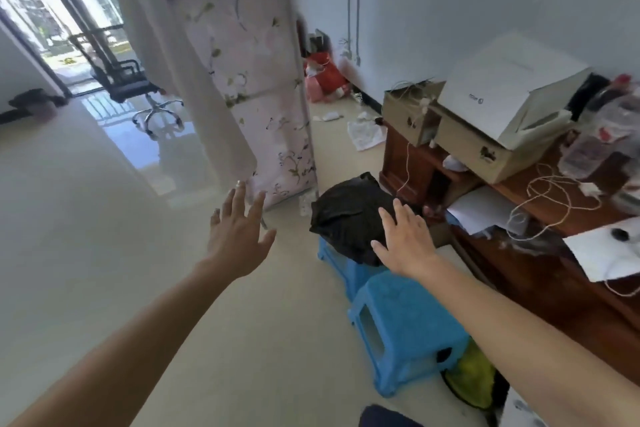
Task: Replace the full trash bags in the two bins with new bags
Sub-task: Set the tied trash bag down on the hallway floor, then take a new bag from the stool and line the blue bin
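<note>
- The person's left hand (pixel 239 232) is stretched forward over the pale floor (pixel 104 218), palm down, fingers straight and spread, holding nothing; it is well to the left of the black trash bag (pixel 343 218)
- The right hand (pixel 405 239) is stretched forward too, fingers straight and loosely spread, grasping nothing; in the head view it overlaps the bag's right edge; whether it touches the plastic cannot be told
- The black trash bag is bulging and closed at the top; it sits on the far blue stool (pixel 337 265), between the floral-covered cabinet (pixel 270 107) and the wooden desk (pixel 554 274)
- A second, nearer blue stool (pixel 405 322) stands just beside the first, under the right forearm; something yellow-green (pixel 472 383) lies low against its right side
- On the desk are beige boxes (pixel 485 149), a white box (pixel 509 90) on top of them, loose papers and white cables (pixel 550 198)
- Crumpled paper (pixel 365 133) lies on the floor past the bag; red bags (pixel 325 78) sit in the corner
- A black office chair (pixel 128 83) stands by the balcony door, behind a pale curtain (pixel 162 45)
</note>
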The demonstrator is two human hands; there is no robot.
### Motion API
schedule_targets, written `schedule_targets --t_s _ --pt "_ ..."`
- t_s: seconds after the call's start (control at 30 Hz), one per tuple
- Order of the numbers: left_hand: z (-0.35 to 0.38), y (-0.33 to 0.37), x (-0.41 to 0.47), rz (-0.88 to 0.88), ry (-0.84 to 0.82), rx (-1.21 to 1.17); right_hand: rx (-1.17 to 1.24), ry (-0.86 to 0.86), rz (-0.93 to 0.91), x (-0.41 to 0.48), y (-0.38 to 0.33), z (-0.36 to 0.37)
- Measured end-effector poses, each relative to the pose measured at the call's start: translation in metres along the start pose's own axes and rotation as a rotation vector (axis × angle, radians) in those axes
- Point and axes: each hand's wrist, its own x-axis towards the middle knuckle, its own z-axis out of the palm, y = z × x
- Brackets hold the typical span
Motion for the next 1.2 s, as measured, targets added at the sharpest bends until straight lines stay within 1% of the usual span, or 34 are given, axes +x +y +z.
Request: schedule_targets --t_s 0.13,0.23,0.3,0.4,0.47,0.57,0.63,0.7,0.77,0.87,0.97,1.07,1.13,1.2 --pt "0.041 0.029 0.127 0.155 -0.091 -0.090 0.036 -0.064 0.176 0.078 0.042 0.018" --pt "0.079 0.053 0.206 0.203 -0.202 -0.104 0.104 -0.133 0.290 0.144 0.065 0.040" --pt "0.102 0.061 0.248 0.259 -0.305 -0.060 0.162 -0.224 0.352 0.182 0.069 0.054" --pt "0.124 0.062 0.314 0.451 -0.375 0.114 0.225 -0.319 0.401 0.231 0.070 0.069" --pt "0.136 0.059 0.355 0.516 -0.410 0.139 0.270 -0.346 0.443 0.256 0.070 0.077" --pt "0.167 0.055 0.413 0.567 -0.475 0.130 0.379 -0.362 0.541 0.280 0.073 0.098" --pt "0.204 0.058 0.455 0.624 -0.501 0.160 0.427 -0.346 0.638 0.296 0.080 0.121" --pt "0.253 0.068 0.489 0.645 -0.562 0.160 0.455 -0.335 0.741 0.312 0.086 0.150" --pt "0.307 0.081 0.513 0.631 -0.659 0.128 0.488 -0.325 0.843 0.326 0.087 0.185" --pt "0.388 0.097 0.533 0.629 -0.717 0.095 0.515 -0.292 0.946 0.351 0.081 0.243" --pt "0.453 0.104 0.533 0.711 -0.714 0.111 0.532 -0.274 0.980 0.371 0.068 0.295" --pt "0.501 0.096 0.525 0.769 -0.725 0.082 0.593 -0.221 1.025 0.387 0.058 0.337" --pt "0.518 0.084 0.516 0.774 -0.707 0.068 0.533 -0.205 1.046 0.393 0.050 0.357" --pt "0.524 0.069 0.508 0.807 -0.635 0.092 0.430 -0.200 1.011 0.394 0.040 0.368"
